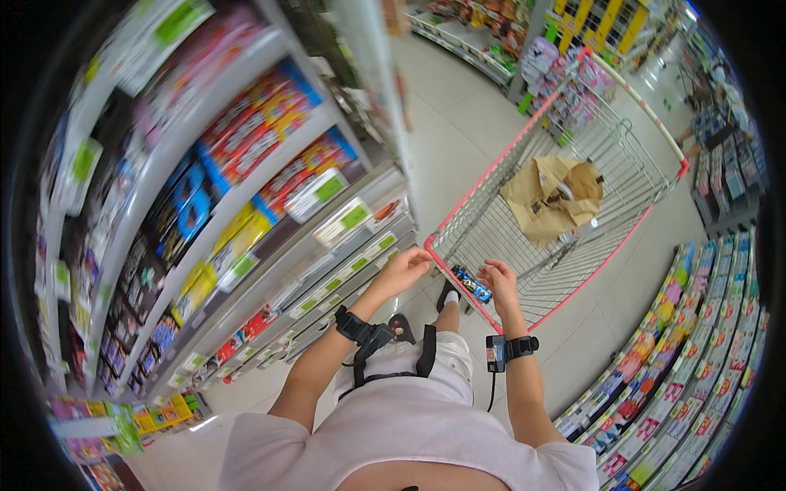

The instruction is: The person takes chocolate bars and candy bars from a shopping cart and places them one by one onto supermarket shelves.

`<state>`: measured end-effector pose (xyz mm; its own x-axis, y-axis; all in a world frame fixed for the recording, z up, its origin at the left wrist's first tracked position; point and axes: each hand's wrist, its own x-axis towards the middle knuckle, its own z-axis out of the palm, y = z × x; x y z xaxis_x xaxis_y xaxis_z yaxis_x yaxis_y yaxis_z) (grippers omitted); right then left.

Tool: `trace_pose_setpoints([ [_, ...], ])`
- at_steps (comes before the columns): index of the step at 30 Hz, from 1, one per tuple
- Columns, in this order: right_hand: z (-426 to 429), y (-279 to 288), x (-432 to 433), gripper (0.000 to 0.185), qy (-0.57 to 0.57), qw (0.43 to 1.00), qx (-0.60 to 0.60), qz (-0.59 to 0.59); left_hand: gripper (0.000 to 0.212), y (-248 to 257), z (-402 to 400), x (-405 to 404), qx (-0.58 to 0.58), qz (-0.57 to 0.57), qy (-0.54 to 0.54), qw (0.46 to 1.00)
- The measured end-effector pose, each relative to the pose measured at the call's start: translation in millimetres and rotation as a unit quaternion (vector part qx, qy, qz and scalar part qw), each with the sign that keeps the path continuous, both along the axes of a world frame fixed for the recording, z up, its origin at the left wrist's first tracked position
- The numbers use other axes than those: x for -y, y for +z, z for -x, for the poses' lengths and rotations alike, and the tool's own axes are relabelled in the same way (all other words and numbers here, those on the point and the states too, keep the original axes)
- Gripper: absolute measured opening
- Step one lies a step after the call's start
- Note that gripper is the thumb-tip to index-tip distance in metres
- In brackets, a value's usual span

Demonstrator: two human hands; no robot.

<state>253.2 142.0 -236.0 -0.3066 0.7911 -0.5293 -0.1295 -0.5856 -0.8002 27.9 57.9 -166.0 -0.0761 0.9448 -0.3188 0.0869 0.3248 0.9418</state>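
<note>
A wire shopping cart [540, 258] with a red rim stands before me. My left hand [405, 270] is at the cart's near left corner, fingers curled; whether it touches the rim cannot be told. Inside the near end of the cart lies a blue and black snack packet [471, 283]. Just right of that packet is my right hand [500, 283], its fingers slightly bent and apart, with nothing seen in them. A crumpled brown paper bag [534, 212] rests farther along in the cart. Each of my wrists wears a strapped device with a small box.
Shelves of packaged snacks [258, 116] rise close on the left. Low shelves of small packaged goods [669, 368] curve along the right. Beyond the cart are a display shelf [460, 43] and hanging bags. A person [718, 116] is at the far right. Tiled floor [454, 123] shows between the shelves.
</note>
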Motion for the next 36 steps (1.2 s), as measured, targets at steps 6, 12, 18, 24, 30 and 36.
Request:
trace_pose_setpoints([
  [6,54.7,80.8,21.8,0.016,0.062,0.989,-0.039,-0.131,0.019,64.3,31.7,58.8,-0.047,-0.105,0.031,0.993],
  [12,116.9,147.1,46.8,0.013,0.141,0.948,-0.089,-0.271,0.018,140.8,59.6,122.5,-0.154,-0.174,0.101,0.967],
  [18,173.6,203.1,63.0,0.014,0.211,0.881,-0.117,-0.406,0.014,189.8,99.9,163.4,-0.378,-0.310,0.223,0.844],
  [24,231.5,253.3,77.2,0.020,0.228,0.772,-0.091,-0.586,0.014,207.5,155.4,166.6,-0.588,-0.377,0.273,0.662],
  [30,281.2,287.5,87.6,0.035,0.194,0.544,-0.021,-0.816,0.026,208.7,176.3,151.9,-0.691,-0.310,0.289,0.585],
  [36,310.1,282.7,85.3,0.041,0.165,0.454,0.080,-0.872,0.027,208.1,177.2,151.8,-0.673,-0.312,0.273,0.613],
])
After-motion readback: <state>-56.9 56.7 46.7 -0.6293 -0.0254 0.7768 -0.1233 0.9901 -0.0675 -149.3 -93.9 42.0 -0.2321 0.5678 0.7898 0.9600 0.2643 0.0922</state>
